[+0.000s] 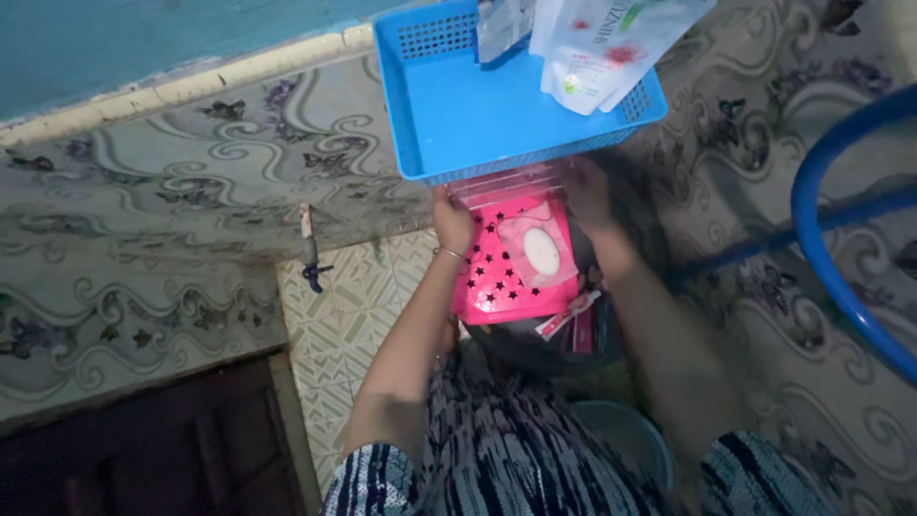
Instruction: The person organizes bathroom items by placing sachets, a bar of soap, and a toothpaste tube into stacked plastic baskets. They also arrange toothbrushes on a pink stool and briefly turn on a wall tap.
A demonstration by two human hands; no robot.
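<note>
My left hand (451,222) and my right hand (587,196) grip the two sides of a clear zip pouch (521,234) with a pink back printed with dark stars. A white oval object shows through the pouch's clear front. The pouch sits just below a blue plastic basket (458,105), which holds a white refill pouch (602,48) and a small silvery packet (501,27). A thin bracelet circles my left wrist. Under the pouch lies a dark round thing with a red-and-white sachet (565,317) on it.
The floor carries patterned vinyl with swirls and butterflies (191,172). A small dark tool (310,253) lies beside a tiled patch (349,306). A blue metal tube frame (831,229) curves at the right. A teal wall runs along the top left. A pale bucket rim (621,430) shows by my lap.
</note>
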